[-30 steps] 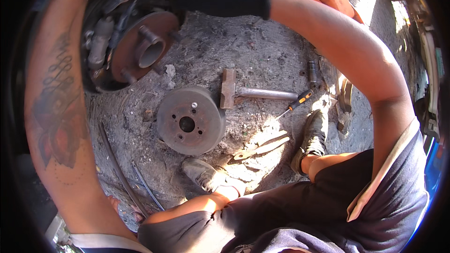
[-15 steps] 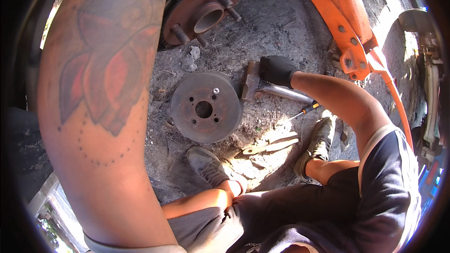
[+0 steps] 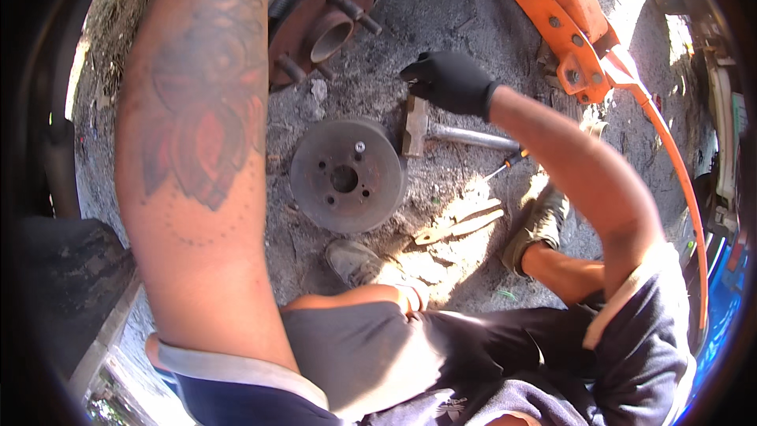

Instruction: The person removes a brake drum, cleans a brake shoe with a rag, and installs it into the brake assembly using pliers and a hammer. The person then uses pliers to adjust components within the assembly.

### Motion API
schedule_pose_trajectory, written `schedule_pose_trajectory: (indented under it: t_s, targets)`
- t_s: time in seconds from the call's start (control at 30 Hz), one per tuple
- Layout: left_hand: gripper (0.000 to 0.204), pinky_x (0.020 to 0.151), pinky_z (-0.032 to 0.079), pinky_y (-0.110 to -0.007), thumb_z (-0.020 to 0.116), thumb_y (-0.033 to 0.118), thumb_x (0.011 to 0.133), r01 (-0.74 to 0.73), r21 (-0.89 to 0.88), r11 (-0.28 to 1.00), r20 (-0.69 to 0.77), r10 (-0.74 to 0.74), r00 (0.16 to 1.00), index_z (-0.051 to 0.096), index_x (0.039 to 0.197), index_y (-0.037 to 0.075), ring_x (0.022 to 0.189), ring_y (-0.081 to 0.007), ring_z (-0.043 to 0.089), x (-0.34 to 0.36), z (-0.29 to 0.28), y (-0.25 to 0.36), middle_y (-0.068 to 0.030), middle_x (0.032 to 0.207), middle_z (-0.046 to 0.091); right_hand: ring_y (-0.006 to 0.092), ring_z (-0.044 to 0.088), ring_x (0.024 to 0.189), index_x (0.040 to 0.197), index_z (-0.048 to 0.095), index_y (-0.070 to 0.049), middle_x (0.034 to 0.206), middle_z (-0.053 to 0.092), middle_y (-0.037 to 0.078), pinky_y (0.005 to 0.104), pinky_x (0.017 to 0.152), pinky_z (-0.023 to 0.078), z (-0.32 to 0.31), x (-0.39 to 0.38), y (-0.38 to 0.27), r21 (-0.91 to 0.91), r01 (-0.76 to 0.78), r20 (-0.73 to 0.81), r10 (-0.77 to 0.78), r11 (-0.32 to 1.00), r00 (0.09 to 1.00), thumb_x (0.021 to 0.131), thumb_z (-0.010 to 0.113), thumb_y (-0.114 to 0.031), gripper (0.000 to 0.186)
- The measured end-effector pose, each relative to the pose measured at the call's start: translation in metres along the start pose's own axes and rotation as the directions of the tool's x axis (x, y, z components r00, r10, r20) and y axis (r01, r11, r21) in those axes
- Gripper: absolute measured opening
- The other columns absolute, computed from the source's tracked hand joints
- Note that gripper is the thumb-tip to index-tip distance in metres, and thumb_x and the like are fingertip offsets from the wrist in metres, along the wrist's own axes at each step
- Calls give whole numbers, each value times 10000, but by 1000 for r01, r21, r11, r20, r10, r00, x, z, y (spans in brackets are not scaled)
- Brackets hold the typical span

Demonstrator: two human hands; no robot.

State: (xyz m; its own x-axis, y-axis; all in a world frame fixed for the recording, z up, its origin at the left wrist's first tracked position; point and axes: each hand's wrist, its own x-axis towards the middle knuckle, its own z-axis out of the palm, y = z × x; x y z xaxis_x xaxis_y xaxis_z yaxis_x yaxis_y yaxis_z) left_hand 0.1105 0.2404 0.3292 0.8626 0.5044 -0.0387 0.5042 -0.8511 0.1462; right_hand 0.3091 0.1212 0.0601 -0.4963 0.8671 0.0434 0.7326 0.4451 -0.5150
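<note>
My right hand (image 3: 453,83), in a black glove, hovers just past the head of a hammer (image 3: 415,126). Its fingers are loosely bent, thumb and fingertips slightly apart, and nothing shows between them. The hammer lies on the ground, its metal handle pointing right. Left of it a round brake drum (image 3: 348,176) lies flat, with a centre hole, several small holes and a shiny bolt or nut in one. My left arm reaches up along the left side, and its hand is beyond the top edge. Near that arm is a rusty wheel hub (image 3: 322,31) with protruding studs.
An orange jack or stand (image 3: 579,47) rises at the upper right. A screwdriver (image 3: 505,164) lies by the hammer handle, and pliers (image 3: 459,225) rest in sunlight nearer me. My shoes (image 3: 544,221) stand on the gritty ground. A dark surface (image 3: 63,284) is at far left.
My right hand has moved up and left, off the hammer, which stays on the ground. The view has shifted slightly, and more of my left sleeve shows.
</note>
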Motion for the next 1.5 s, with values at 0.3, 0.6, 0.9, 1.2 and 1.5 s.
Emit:
schedule_pose_trajectory:
  t_s: [0.3,0.6,0.9,1.2,1.5]
  targets:
    - [444,809,515,-349,797,407,777,-30,6,1000,2,30,1000,712,1047,64,906,-209,680,4,7,-2,-84,970,713,353,701,829,987,757,-129,864,714,159,444,757,551,74,-44,-18,356,-598,-287,693,718,661,848,703,-320,242]
    - [439,809,516,-351,792,407,782,-9,0,1000,41,9,999,715,1046,64,907,-212,681,6,8,-12,-85,969,715,157,711,867,1044,731,-10,906,753,115,297,773,546,-18,25,-51,823,-13,-426,632,568,647,874,741,-202,256]
    - [435,808,517,-352,788,407,787,-16,17,1000,37,16,999,717,1046,65,908,-215,682,10,6,-16,-87,969,717,134,704,864,1138,683,29,963,747,117,276,750,565,-52,69,-86,756,257,-628,557,601,544,869,771,-140,329]
    - [430,808,517,-354,783,407,792,-25,4,1000,38,25,999,719,1046,65,909,-217,683,2,4,-14,-88,969,719,101,691,725,940,751,14,804,748,97,258,661,548,-53,67,-96,648,283,-719,447,707,532,873,769,-182,208]
    - [426,807,518,-356,778,407,797,-21,-12,1000,30,22,999,721,1045,65,910,-220,684,-1,5,-14,-90,969,721,87,676,738,931,757,-14,801,739,73,242,658,524,-43,66,-78,743,322,-649,515,587,559,891,756,-211,201]
